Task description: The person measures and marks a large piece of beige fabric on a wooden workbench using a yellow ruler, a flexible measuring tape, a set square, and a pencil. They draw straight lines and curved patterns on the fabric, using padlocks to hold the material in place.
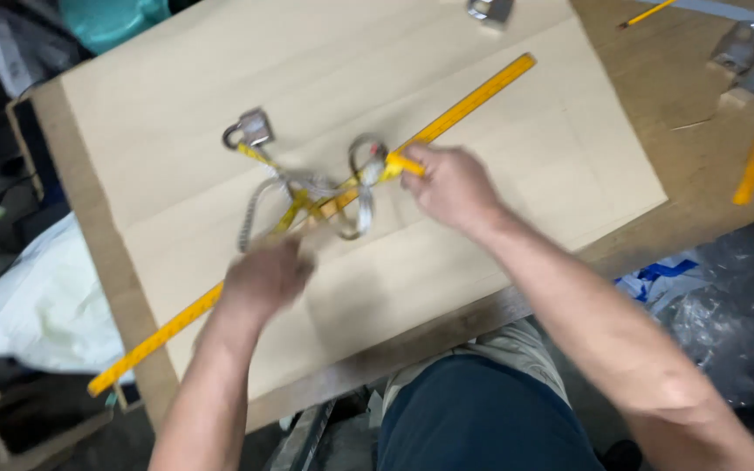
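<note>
Right hand (451,185) pinching tape measure (307,196) end, tangle lying leftward over diagonal ruler (473,98); left hand (263,277) just below, grip unclear.

A long yellow ruler (473,94) runs diagonally across the pale board, low end at the near left, high end at the far right. Right on top of its middle sits a tangle of grey and yellow measuring tape (311,199), looped and twisted, a bit blurred. One loop stands up by the right hand (451,183), which pinches a yellow end of the tape. The left hand (263,277) rests on the ruler just below the tangle. A yellow strand leads up-left to a small metal clip (250,129), lying flat.
</note>
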